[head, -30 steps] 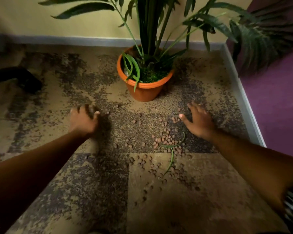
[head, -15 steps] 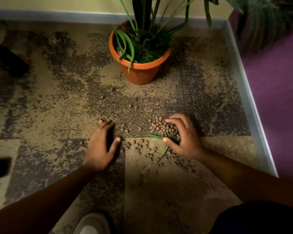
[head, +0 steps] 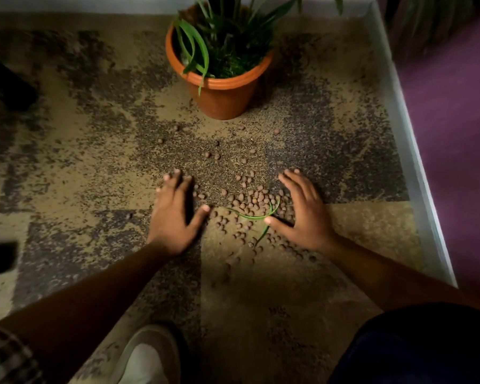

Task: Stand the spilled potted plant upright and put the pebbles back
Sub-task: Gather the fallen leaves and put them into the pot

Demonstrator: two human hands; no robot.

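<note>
A mottled carpet (head: 75, 151) in tan and dark grey patches covers the floor, laid in square tiles whose seams meet near the middle. A pale skirting board (head: 416, 167) runs along the right edge beneath a purple wall (head: 455, 112), and another strip lines the far edge. A white shoe (head: 147, 358) shows at the bottom. A dark, blurred object (head: 6, 84) lies at far left.

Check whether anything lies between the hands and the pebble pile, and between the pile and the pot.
Nothing blocks the hands: the left hand and right hand flank the pebbles, with only a loose green leaf lying across the pile. Toward the orange pot there is only carpet with a few stray pebbles.
</note>
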